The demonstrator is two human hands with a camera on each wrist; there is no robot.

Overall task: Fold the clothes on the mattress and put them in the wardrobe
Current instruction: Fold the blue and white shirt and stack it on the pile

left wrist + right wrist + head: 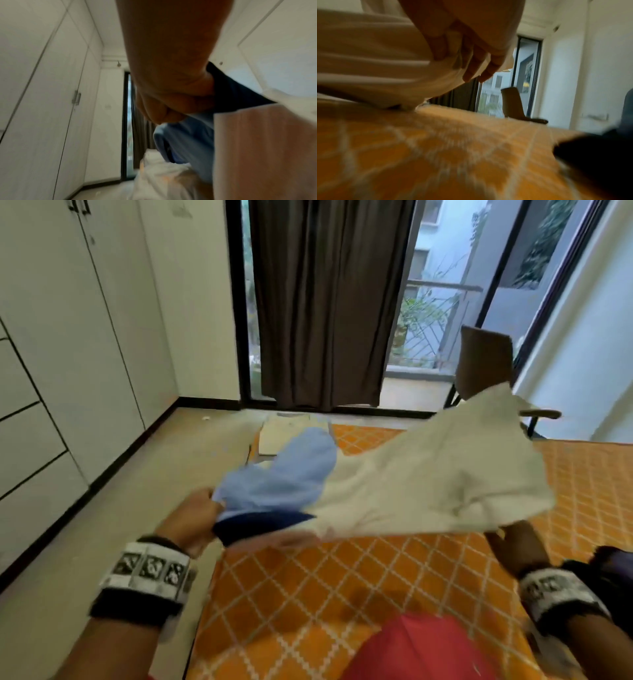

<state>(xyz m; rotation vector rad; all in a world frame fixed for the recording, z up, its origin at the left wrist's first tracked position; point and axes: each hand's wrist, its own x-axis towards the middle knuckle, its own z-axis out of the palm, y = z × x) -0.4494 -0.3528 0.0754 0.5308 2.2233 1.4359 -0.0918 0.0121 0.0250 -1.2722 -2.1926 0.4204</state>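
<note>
While held up over mattress (342, 594), shirt (411, 481) spread cream, light blue and navy, long axis running left-right across view, blue/navy end toward left, cream end toward right and flaring up. No readable brand or writing on shirt; wrist bands show black-white marker patterns only. Left hand (197, 517) fist-curled round bunched blue/navy end, confirmed in left wrist view (171, 97). Right hand (467, 51) under cream cloth, fingers (471, 65) fairly straight against fabric; grip cannot tell, hidden in head view. Mattress cover orange with white diamond grid. Folded pale garment (287, 434) flat at far mattress corner. Wardrobe (61, 354) on left, doors closed, contents unseen. Chair (486, 364) by window, dark curtain (325, 302) behind.
</note>
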